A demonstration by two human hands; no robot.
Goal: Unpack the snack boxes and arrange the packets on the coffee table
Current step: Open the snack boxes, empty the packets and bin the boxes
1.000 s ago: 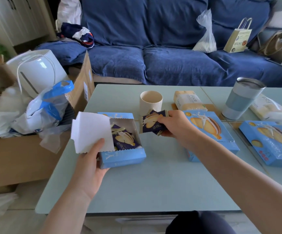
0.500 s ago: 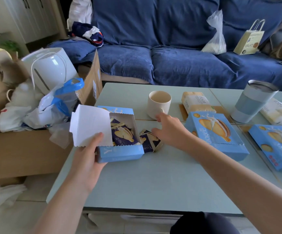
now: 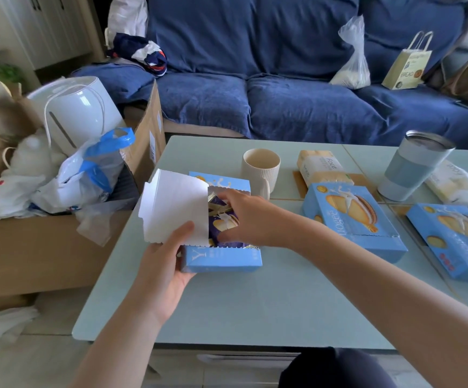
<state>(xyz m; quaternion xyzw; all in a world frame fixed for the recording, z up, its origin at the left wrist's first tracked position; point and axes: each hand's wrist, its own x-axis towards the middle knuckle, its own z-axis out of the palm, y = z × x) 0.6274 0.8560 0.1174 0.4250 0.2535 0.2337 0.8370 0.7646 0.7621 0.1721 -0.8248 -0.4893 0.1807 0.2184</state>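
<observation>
**Both hands at the open snack box**

Head view: the open snack box [image 3: 221, 257] is sitting on the pale tabletop [image 3: 255, 309] near its left edge. The left hand [image 3: 161, 271] is gripping the box's near left corner, its thumb pressing the white lid flap [image 3: 175, 207] up and back. The right hand [image 3: 248, 215] is reaching into the box, fingers curled around a dark purple packet [image 3: 223, 221] lying inside — thumb on the packet's near side, fingers over its far end.

Two closed snack boxes are lying to the right: one [image 3: 351, 219] just beside the right forearm, another [image 3: 455, 239] at the frame's right edge. Behind them a ribbed cream cup [image 3: 260, 170] is standing just beyond the open box, two pale wrapped packs [image 3: 322, 166] [image 3: 456, 186] are lying flat, and a lidded tumbler [image 3: 412, 166] is standing upright between those packs.

Left of the tabletop a cardboard carton [image 3: 45, 245] is holding a white appliance [image 3: 76, 113] and plastic bags [image 3: 81, 175]. On the blue sofa [image 3: 297, 107] behind — a clear plastic bag [image 3: 353, 60] and a paper bag [image 3: 407, 65]
</observation>
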